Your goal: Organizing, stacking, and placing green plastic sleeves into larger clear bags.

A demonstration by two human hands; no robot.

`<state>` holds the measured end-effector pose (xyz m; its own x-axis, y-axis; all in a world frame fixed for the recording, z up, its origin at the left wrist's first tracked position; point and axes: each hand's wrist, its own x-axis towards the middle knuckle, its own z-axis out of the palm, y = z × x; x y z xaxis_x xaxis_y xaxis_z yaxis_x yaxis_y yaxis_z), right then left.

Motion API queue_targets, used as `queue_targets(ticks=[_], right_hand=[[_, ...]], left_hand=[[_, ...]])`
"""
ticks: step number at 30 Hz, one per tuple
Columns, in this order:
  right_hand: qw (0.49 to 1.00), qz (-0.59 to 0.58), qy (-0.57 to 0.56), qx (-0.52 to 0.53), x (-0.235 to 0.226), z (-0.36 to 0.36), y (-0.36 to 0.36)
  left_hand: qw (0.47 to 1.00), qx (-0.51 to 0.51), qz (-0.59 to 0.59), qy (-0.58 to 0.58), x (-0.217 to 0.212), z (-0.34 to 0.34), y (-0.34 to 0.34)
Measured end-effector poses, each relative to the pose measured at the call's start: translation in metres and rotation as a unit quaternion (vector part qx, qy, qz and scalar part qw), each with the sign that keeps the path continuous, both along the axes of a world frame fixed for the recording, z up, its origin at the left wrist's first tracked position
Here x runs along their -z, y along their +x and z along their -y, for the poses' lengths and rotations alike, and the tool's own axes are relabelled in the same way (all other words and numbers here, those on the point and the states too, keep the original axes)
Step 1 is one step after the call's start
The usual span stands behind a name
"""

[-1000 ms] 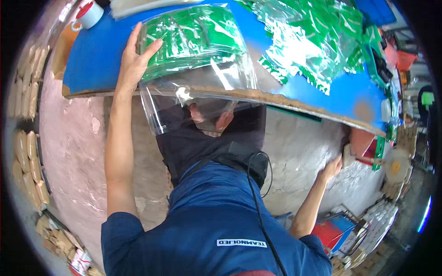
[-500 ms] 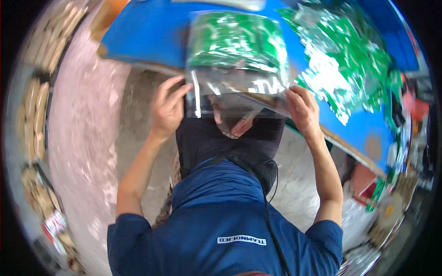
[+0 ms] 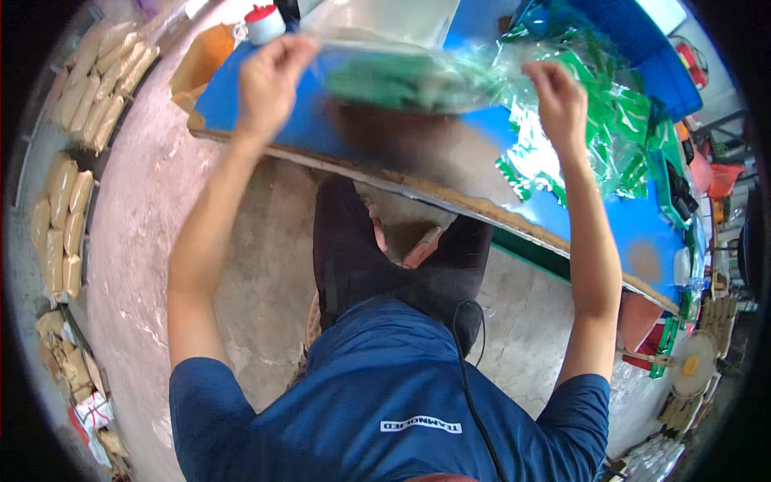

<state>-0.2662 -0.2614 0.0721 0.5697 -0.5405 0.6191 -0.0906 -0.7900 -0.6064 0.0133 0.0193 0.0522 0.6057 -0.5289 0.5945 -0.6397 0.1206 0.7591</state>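
A clear plastic bag with green contents (image 3: 401, 82) hangs above the blue table, smeared by motion. My left hand (image 3: 273, 84) pinches it near its left upper corner, thumb and fingers pressed together. By the opposite corner my right hand (image 3: 558, 104) is closed in a similar pinch, with clear film around its fingertips. Just beyond the right hand lies a loose heap of clear and green plastic bags (image 3: 618, 120), shiny and crumpled, on the blue tabletop (image 3: 217, 96).
A white cup with a red lid (image 3: 263, 24) stands at the far left beside an open cardboard box (image 3: 205, 64). A blue bin (image 3: 642, 56) is at the back right. Filled sacks (image 3: 68, 193) line the left floor. A round fan (image 3: 692, 365) stands at lower right.
Both hands have risen and moved away from my body, lifting the bag over the table. The bag, earlier spread out before my legs, now looks foreshortened and blurred.
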Motion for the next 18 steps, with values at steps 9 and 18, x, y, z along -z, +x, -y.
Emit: queue_targets(ticks=[9,18], right_hand=[[0.994,0.035,0.095,-0.047,-0.015,0.016,0.008],[0.991,0.054,0.08,-0.097,-0.034,0.004,-0.009]], left_hand=[[0.989,0.071,-0.066,0.114,-0.037,0.023,0.041],[0.994,0.074,-0.076,-0.009,-0.049,0.011,0.028]])
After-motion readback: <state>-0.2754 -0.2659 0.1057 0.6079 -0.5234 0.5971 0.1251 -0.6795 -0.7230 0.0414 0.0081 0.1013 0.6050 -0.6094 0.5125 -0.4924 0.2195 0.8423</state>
